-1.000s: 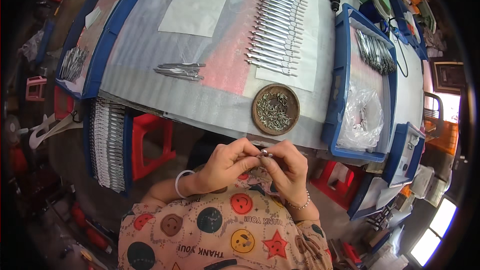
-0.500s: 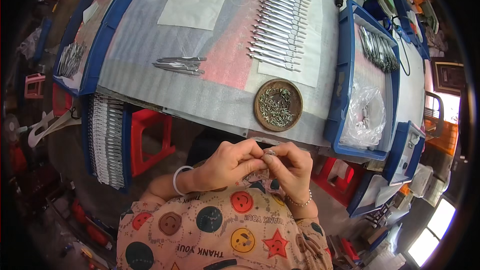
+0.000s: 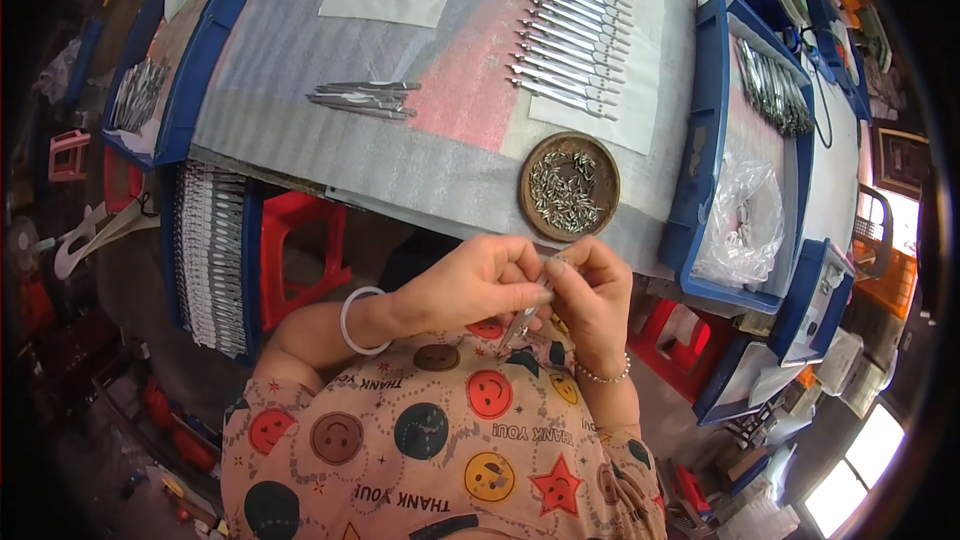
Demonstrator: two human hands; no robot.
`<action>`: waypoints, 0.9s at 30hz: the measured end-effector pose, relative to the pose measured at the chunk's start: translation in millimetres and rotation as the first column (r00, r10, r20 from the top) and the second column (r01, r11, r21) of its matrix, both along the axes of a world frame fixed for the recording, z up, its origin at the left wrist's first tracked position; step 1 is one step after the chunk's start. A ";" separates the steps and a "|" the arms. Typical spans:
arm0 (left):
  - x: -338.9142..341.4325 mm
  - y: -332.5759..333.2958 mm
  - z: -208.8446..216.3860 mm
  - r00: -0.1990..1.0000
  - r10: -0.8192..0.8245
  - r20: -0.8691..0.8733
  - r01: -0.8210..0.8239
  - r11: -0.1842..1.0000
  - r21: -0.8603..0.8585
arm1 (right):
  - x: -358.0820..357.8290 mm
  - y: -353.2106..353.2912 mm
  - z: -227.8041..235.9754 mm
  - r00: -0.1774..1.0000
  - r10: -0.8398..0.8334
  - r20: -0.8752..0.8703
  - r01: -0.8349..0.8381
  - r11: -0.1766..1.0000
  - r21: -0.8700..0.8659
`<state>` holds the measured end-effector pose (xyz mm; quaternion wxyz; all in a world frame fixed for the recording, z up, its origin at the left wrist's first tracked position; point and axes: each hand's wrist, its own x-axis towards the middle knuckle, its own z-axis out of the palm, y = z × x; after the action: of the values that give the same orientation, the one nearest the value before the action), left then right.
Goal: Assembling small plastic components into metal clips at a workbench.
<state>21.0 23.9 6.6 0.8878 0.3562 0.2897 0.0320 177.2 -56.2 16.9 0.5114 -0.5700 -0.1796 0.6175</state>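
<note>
Above my lap, at the bench's front edge, my left hand (image 3: 480,285) and my right hand (image 3: 595,290) meet with their fingertips pinched together. Between them is a slim silver metal tool (image 3: 518,328) with a pointed end slanting down toward my body. Its upper end is hidden by my fingers, so its exact kind cannot be made out. Just beyond my hands stands a round brown bowl (image 3: 525,202) full of small metal pins (image 3: 568,192). Farther off, a long row of slim silver tools (image 3: 575,40) lies side by side on white paper.
Several thin dark metal pieces (image 3: 362,98) lie left on the bench. A blue tray (image 3: 690,190) at right holds metal tools (image 3: 770,90) and a clear plastic bag (image 3: 742,230). Another blue tray (image 3: 205,70) is at far left. Red stools (image 3: 290,260) stand below.
The slim silver tool now shows below my fingers, pointing toward my body. My hands have moved slightly up in the picture, and the bench view has shifted with the head.
</note>
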 end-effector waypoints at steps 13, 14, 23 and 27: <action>10.1 8.8 -2.9 0.997 0.062 -0.051 -0.075 0.949 -0.307 | 2.1 3.5 -18.0 0.988 -0.122 -0.094 0.118 0.992 -0.051; 10.6 9.3 -3.4 0.997 0.067 -0.040 -0.076 0.943 -0.323 | 2.1 3.7 -16.5 0.986 -0.128 -0.106 0.121 0.990 -0.067; 14.3 18.3 4.4 0.998 -0.039 -0.055 0.027 0.981 -0.195 | -1.3 3.5 -16.0 0.983 -0.182 -0.030 0.183 0.983 0.012; 15.9 21.3 2.8 0.997 -0.044 -0.067 0.029 0.979 -0.203 | 2.3 4.9 -17.4 0.985 -0.159 -0.059 0.160 0.987 0.001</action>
<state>36.8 45.1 9.3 0.9090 0.2704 0.3161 -0.0265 179.5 -51.3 -0.5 0.5658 -0.5627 -0.1200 0.5906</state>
